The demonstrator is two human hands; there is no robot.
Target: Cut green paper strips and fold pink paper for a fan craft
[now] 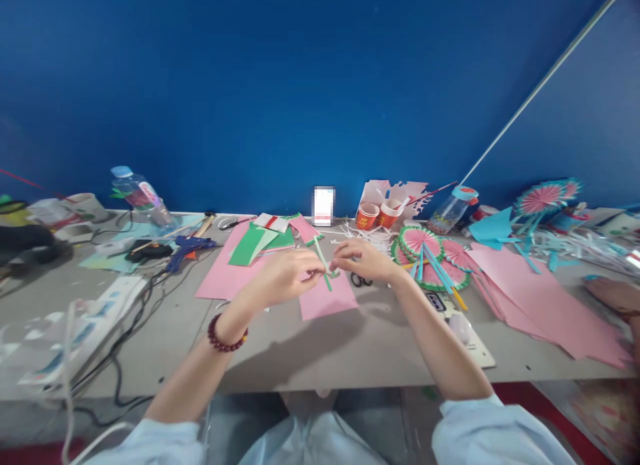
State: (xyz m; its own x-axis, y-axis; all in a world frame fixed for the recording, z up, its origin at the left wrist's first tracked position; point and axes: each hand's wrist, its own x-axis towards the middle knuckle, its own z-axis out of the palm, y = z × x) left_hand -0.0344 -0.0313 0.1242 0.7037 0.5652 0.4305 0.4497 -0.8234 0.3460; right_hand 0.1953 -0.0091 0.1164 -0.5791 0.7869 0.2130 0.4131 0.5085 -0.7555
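Observation:
My left hand (pixel 281 275) and my right hand (pixel 364 259) meet above the grey table (pixel 310 351), both pinched on a folded pink paper fan with a green edge (pixel 306 229) and its green strip handle (pixel 324 261). The fan sticks up and away from my fingers, tilted to the left. A bead bracelet is on my left wrist. Under the hands lies a pink paper sheet (pixel 327 299). Black scissors (pixel 361 279) lie just below my right hand.
Finished pink and green paper fans (pixel 430 255) and pink sheets (pixel 530 298) lie to the right. Red paper cups (pixel 377 215), green sheets (pixel 253 245), a blue glue gun (pixel 187 248), a water bottle (pixel 137 193) and cables are around. Another person's hand (pixel 613 295) rests at far right.

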